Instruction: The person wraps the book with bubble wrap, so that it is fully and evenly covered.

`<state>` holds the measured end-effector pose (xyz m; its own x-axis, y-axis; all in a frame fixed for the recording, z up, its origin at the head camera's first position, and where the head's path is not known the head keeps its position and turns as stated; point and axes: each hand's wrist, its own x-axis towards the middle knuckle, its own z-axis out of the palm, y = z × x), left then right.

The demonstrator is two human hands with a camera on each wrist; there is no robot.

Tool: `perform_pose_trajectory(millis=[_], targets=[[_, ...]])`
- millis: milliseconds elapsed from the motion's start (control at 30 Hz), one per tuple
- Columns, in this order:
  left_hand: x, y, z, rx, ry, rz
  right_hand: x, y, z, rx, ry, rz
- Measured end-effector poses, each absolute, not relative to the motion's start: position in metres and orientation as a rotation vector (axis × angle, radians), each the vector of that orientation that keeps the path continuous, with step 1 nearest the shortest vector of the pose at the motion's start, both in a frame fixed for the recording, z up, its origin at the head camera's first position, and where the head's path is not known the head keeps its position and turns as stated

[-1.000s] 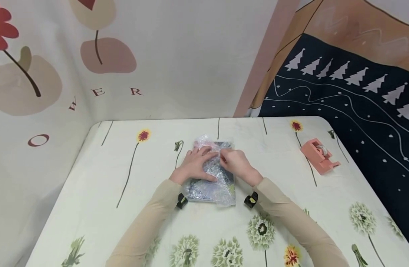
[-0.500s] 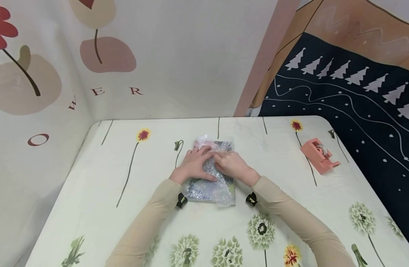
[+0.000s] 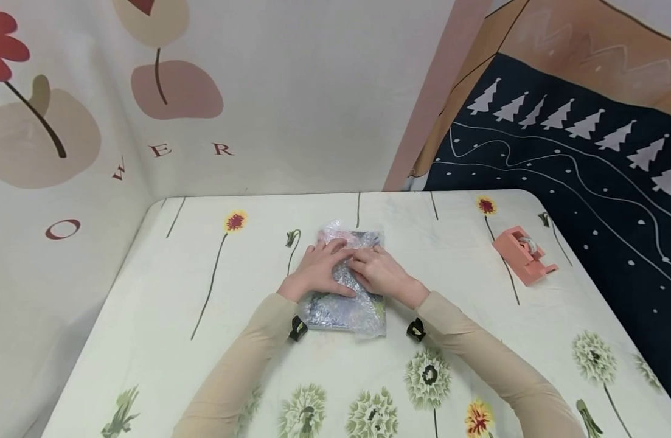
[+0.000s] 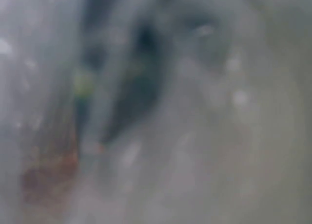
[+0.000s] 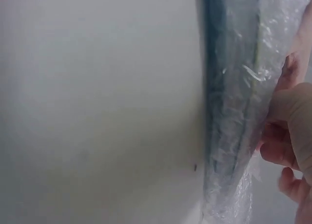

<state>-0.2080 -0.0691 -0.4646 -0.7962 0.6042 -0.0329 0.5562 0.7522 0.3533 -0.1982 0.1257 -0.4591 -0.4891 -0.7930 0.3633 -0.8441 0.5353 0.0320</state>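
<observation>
A flat, book-like item in bubble wrap (image 3: 343, 316) lies on the table, its dark and coloured cover showing through the plastic. My left hand (image 3: 319, 267) rests on its upper left part, fingers spread and thumb stretched across the wrap. Close against those fingertips, my right hand (image 3: 381, 274) touches the top of the wrap with loosely bent fingers. In the right wrist view, the thumb and fingers of the right hand (image 5: 292, 131) lie at the wrap (image 5: 239, 97) along its side. Blurred, crinkled plastic (image 4: 195, 112) fills the left wrist view. What lies under the palms is hidden.
A pink tape dispenser (image 3: 524, 255) with a roll of tape stands at the right of the table. A white flower-print cloth (image 3: 231, 292) covers the tabletop. Printed curtains (image 3: 313, 97) hang behind and at both sides.
My right hand has shifted a little left over the wrap, toward the left hand, and its fingers have loosened from a tighter curl. My left hand and the wrapped item stay put.
</observation>
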Motion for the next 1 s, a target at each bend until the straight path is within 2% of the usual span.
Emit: perform_pose_trajectory(millis=[367, 1000], targets=[[-0.207, -0.069, -0.462, 0.904, 2.782, 0.493, -0.202, 0.133, -0.458, 1.473, -2.553, 0.356], [-0.207, -0.069, -0.462, 0.928, 2.786, 0.471, -0.193, 0.161, -0.458, 1.532, -2.672, 0.604]])
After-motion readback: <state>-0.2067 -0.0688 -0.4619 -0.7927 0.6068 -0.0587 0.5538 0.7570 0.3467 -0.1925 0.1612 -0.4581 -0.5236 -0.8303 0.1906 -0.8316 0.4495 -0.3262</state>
